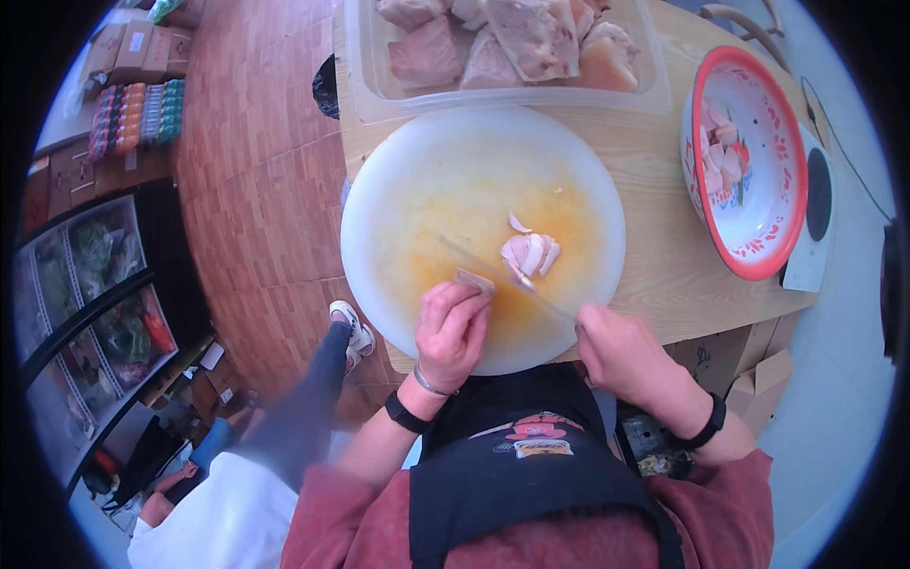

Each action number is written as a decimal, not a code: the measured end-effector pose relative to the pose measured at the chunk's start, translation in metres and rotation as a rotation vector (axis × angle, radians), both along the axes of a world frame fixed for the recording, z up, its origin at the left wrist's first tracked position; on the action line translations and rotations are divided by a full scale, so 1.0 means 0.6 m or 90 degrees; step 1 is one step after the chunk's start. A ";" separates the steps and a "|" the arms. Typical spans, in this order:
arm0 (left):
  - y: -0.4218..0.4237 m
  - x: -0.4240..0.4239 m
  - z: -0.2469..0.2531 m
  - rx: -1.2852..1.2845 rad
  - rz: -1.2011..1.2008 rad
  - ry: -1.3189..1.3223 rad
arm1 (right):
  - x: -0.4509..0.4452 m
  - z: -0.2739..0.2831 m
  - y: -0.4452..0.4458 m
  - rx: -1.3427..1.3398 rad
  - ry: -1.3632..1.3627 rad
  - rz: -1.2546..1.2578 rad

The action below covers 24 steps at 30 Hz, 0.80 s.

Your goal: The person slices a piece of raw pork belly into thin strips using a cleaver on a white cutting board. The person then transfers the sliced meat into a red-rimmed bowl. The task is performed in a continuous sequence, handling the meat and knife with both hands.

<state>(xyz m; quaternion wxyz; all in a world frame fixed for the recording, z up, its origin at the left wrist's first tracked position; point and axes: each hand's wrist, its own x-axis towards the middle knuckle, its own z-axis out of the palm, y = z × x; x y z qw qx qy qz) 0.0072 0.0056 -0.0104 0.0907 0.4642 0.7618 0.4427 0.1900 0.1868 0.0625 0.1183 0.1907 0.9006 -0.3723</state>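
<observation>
My left hand [455, 323] presses a small piece of pale meat [475, 280] down on a round white cutting board [426, 163] with yellow stains. In my right hand [618, 348] is the handle of a knife [547, 304]. Its thin blade lies slantwise across the board, just right of the held piece; whether it touches the meat I cannot tell. Beyond the blade sits a small heap of cut meat slices [530, 254], with one loose sliver [518, 223] above it.
A clear plastic tub [498, 105] of large meat chunks [533, 43] stands behind the board. At right, a red-rimmed enamel basin [771, 206] holding meat pieces rests on a scale [814, 249]. Another person [227, 505] is close on my left, near a glass-fronted fridge [99, 284].
</observation>
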 end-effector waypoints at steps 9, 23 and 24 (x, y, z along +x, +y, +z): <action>-0.007 0.003 -0.007 -0.029 0.013 0.009 | 0.015 0.059 -0.005 0.023 -0.044 0.076; -0.007 0.000 -0.007 -0.035 0.008 -0.008 | -0.019 0.014 -0.020 -0.033 -0.020 0.054; -0.001 -0.002 -0.005 -0.030 0.015 -0.004 | -0.022 0.014 -0.020 -0.028 -0.041 0.057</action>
